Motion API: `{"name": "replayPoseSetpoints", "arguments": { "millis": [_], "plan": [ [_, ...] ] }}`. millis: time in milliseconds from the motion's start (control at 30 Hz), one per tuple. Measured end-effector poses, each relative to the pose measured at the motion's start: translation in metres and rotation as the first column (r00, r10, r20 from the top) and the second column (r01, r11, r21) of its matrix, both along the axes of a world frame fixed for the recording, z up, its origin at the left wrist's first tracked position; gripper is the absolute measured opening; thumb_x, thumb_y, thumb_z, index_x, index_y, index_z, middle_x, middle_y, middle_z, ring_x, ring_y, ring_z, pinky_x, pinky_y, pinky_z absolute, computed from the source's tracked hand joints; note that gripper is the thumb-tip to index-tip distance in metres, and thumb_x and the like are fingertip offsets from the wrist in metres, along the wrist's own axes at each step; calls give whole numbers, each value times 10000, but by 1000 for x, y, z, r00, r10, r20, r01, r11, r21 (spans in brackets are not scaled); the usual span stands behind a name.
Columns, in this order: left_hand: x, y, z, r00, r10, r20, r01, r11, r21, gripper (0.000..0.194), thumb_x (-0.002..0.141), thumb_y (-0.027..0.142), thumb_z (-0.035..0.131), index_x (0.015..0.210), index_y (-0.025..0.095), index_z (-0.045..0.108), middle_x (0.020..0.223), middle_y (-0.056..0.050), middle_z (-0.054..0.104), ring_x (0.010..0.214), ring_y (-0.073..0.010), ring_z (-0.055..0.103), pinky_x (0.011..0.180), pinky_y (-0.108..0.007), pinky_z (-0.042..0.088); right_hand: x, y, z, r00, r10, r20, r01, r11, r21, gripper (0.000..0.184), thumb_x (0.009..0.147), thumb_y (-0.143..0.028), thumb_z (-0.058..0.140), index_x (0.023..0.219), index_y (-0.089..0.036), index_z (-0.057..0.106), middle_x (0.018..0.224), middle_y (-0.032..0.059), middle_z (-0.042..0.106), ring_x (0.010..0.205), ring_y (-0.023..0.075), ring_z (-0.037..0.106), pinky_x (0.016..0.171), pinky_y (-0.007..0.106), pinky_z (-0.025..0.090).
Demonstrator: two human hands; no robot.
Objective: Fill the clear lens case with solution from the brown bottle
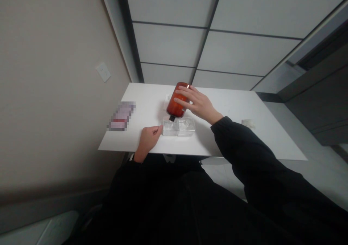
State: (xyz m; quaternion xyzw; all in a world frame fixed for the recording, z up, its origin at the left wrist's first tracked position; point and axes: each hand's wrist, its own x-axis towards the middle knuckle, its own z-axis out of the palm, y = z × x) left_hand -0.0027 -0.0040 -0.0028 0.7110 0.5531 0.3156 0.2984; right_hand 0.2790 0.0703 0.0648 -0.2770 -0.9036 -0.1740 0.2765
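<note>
My right hand grips an amber-brown bottle, its fingers spread over the bottle's side. The bottle is tipped neck-down, and its black neck is just above the left part of a clear plastic box with two compartments. Whether any liquid is flowing out is too small to see. My left hand is closed at the box's left side, with thumb and fingertips pinched at its wall. Something white lies partly hidden behind the bottle.
Box and hands are at a white table. A blurred-out pinkish packet or card lies at its left end, and a small pale packet toward the right. A wall with a socket is on the left, with white panels behind.
</note>
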Motion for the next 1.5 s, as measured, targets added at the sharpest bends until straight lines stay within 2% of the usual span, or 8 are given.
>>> {"name": "replayPoseSetpoints", "arguments": {
  "millis": [333, 500, 633, 833, 1033, 1233, 1367, 1500],
  "plan": [
    [0, 1, -1, 1000, -2, 2, 2, 1000, 8, 501, 927, 566, 422, 594, 237, 243, 597, 29, 220, 574, -122, 263, 606, -335, 171, -1, -1, 4, 999, 18, 38, -20, 998, 66, 660, 1047, -4, 495, 1580, -388, 425, 1634, 45, 547, 1575, 229, 441, 1288, 596, 425],
    [-1, 1, -2, 1000, 0, 0, 0, 1000, 10, 503, 928, 566, 427, 598, 237, 238, 597, 27, 218, 574, -122, 259, 603, -336, 170, -1, -2, 7, 998, 11, 57, -12, 1000, 16, 722, 1028, 6, 517, 1595, -425, 398, 1649, 21, 530, 1575, 234, 439, 1300, 606, 402],
    [-1, 1, -2, 1000, 2, -1, -2, 1000, 5, 500, 929, 567, 425, 606, 237, 234, 600, 28, 221, 576, -120, 259, 603, -334, 173, -1, -4, 10, 996, 8, 88, -14, 997, 72, 709, 1035, 15, 495, 1594, -410, 395, 1650, 40, 529, 1577, 227, 434, 1292, 595, 422],
    [-1, 1, -3, 1000, 4, -1, -4, 1000, -2, 487, 932, 559, 421, 616, 236, 239, 612, 28, 226, 587, -122, 269, 606, -330, 177, -2, -5, 12, 996, 11, 88, -13, 999, 29, 747, 1013, 36, 515, 1581, -439, 421, 1668, -5, 506, 1582, 217, 425, 1320, 587, 380],
    [-1, 1, -2, 1000, 5, -2, -5, 1000, 7, 493, 923, 569, 416, 606, 234, 242, 608, 27, 223, 588, -122, 255, 609, -331, 175, -2, -9, 15, 994, 25, 106, -34, 996, 84, 723, 1031, 48, 463, 1582, -419, 431, 1676, -3, 495, 1592, 189, 403, 1324, 546, 389],
    [0, 1, -3, 1000, 13, -5, -13, 1000, 10, 498, 918, 574, 423, 601, 233, 247, 611, 27, 215, 592, -122, 255, 613, -333, 166, -5, -13, 18, 997, 65, 44, -64, 998, -9, 746, 1023, 46, 490, 1572, -458, 451, 1674, -55, 494, 1575, 187, 439, 1335, 546, 367],
    [0, 1, -3, 1000, 14, -5, -14, 1000, 18, 500, 921, 562, 427, 594, 234, 239, 608, 26, 209, 588, -124, 258, 614, -336, 169, -5, -13, 16, 998, 52, 34, -52, 999, -17, 720, 1027, 31, 497, 1560, -452, 469, 1662, -50, 511, 1570, 197, 449, 1330, 558, 374],
    [0, 1, -2, 1000, 9, -5, -9, 1000, 29, 502, 923, 562, 418, 588, 236, 236, 601, 24, 209, 580, -125, 258, 611, -335, 173, -2, -10, 4, 999, -30, 23, 30, 999, 12, 665, 1039, 10, 473, 1564, -398, 470, 1631, 9, 551, 1567, 227, 456, 1314, 613, 382]
  ]
}}
